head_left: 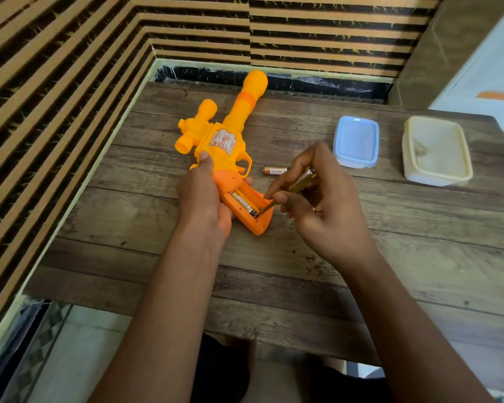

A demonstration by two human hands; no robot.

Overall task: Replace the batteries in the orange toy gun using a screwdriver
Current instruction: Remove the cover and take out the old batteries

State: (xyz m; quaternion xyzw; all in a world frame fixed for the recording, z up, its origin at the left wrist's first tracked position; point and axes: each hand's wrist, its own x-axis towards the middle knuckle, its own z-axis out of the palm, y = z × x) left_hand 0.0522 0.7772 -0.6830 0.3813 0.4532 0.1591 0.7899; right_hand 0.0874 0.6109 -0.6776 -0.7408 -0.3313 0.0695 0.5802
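The orange toy gun (224,135) lies on the wooden table (274,271), barrel pointing away from me. My left hand (201,199) grips its darker orange handle, whose battery compartment is uncovered. One battery (245,203) sits inside the compartment. My right hand (317,196) holds a screwdriver (301,181) with a yellowish handle, and its tip (262,210) pokes into the compartment at the battery's near end. A second, loose battery (275,171) lies on the table just beyond my right hand. The compartment cover is not visible.
A small blue-lidded container (356,141) and a larger cream plastic box (437,151) stand at the table's right. A striped wall runs along the left and far edges. The near table edge is close to my body.
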